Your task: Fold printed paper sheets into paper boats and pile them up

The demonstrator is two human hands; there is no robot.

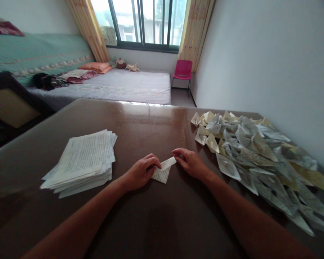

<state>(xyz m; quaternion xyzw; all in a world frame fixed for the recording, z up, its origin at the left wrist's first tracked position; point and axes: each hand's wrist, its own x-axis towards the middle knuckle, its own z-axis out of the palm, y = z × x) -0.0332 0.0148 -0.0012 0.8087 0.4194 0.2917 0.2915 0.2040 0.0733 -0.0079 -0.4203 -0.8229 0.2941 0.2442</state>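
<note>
A small folded sheet of printed paper [163, 174] lies on the brown table in front of me, its lower part a triangle pointing toward me and a pale strip folded along its upper edge. My left hand [144, 169] is closed on the paper's left end, fingers curled over it. My right hand [189, 162] pinches the strip's right end between thumb and fingers. Both hands rest low at the tabletop. The fingertips hide the paper's two ends.
A stack of printed sheets [81, 158] lies on the table [140, 122] to the left. At the right, a large heap of folded paper boats [248, 144] spreads along the wall. Beyond the table are a bed [140, 86] and a pink chair [183, 70].
</note>
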